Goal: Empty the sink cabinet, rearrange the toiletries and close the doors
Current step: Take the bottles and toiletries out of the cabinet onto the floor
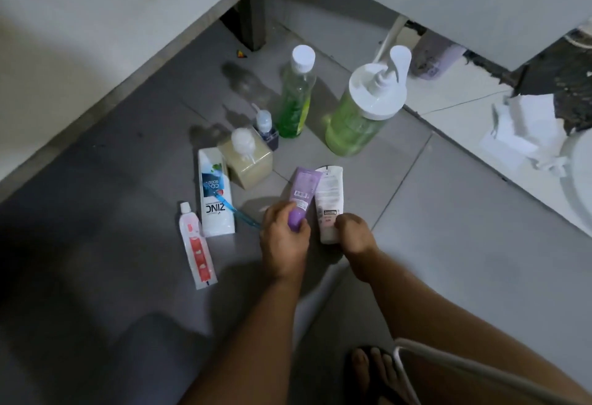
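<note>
Mid-frame, toiletries already out; our left hand (283,238) grips the purple tube (304,193), right hand (354,233) the white tube (329,199); rearranging and doors remain.

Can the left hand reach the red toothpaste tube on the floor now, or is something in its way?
Probably not yet: the left hand grips the purple tube. The toothpaste tube lies uncovered nearby.
</note>
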